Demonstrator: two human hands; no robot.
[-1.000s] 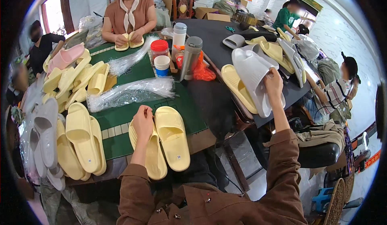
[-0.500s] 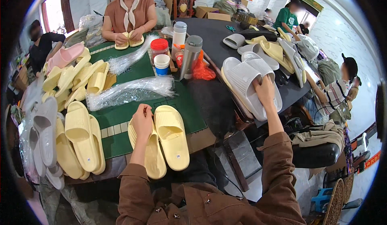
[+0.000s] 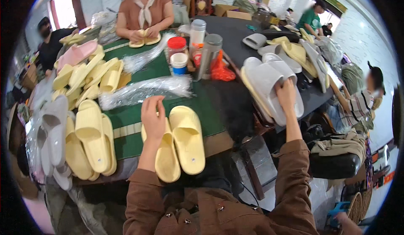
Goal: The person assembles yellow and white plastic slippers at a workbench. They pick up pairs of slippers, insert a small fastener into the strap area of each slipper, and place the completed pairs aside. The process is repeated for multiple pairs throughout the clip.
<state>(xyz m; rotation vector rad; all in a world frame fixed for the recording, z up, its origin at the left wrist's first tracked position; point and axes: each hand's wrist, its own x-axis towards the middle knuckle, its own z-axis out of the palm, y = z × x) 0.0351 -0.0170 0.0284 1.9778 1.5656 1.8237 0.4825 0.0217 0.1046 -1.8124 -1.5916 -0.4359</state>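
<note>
On the near edge of the table lies a pair of yellow slippers, the right one [image 3: 188,140] and the left one [image 3: 168,161] side by side. My left hand [image 3: 152,119] is over the left slipper's strap, covering part of it, its fingers loosely bent and holding nothing. To the right, my right hand [image 3: 286,94] grips a light grey slipper [image 3: 263,79] by its strap, the fingertips hidden in its opening. Another grey slipper [image 3: 280,64] lies against it, and a pale yellow sole shows along the stack's left side.
Yellow slippers [image 3: 92,134] and grey slippers [image 3: 54,129] stand at the left edge. Clear plastic strips [image 3: 145,92] lie on the green mat [image 3: 206,113]. Behind are a cup [image 3: 179,63], a red-lidded jar [image 3: 176,45] and bottles [image 3: 210,54]. A co-worker [image 3: 145,16] handles yellow slippers opposite.
My left hand has risen a little from the yellow slipper, its fingers loosening. My right hand stays at the grey slipper. The whole view has shifted slightly.
</note>
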